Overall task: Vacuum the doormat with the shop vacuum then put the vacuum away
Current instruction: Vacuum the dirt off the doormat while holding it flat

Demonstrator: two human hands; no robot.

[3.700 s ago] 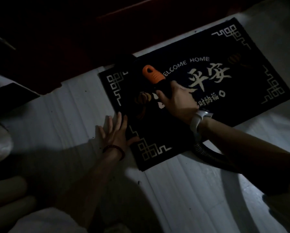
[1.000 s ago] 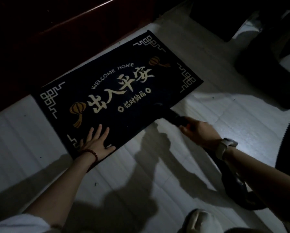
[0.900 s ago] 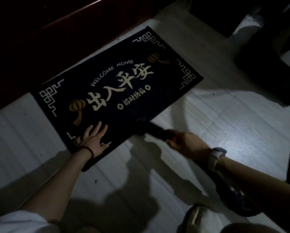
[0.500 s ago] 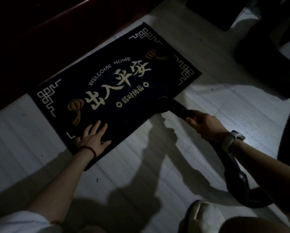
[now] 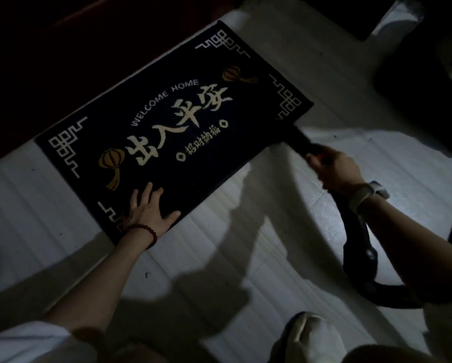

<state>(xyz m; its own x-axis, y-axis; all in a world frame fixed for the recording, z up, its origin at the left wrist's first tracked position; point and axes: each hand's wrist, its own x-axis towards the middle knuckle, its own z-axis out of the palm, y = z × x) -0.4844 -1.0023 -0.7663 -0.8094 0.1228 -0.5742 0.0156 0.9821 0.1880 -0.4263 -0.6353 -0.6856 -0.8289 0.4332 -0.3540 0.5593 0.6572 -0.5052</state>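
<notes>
Nozzle (image 5: 302, 142) swept right to doormat (image 5: 167, 127) near edge; right hand (image 5: 334, 170) grips it, left hand (image 5: 149, 209) flat pinning mat, vacuuming nearly finished

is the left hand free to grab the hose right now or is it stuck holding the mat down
Probably not without letting go: the left hand lies flat on the doormat's near corner, and the hose runs behind the right hand, across bare floor on the far side.
</notes>
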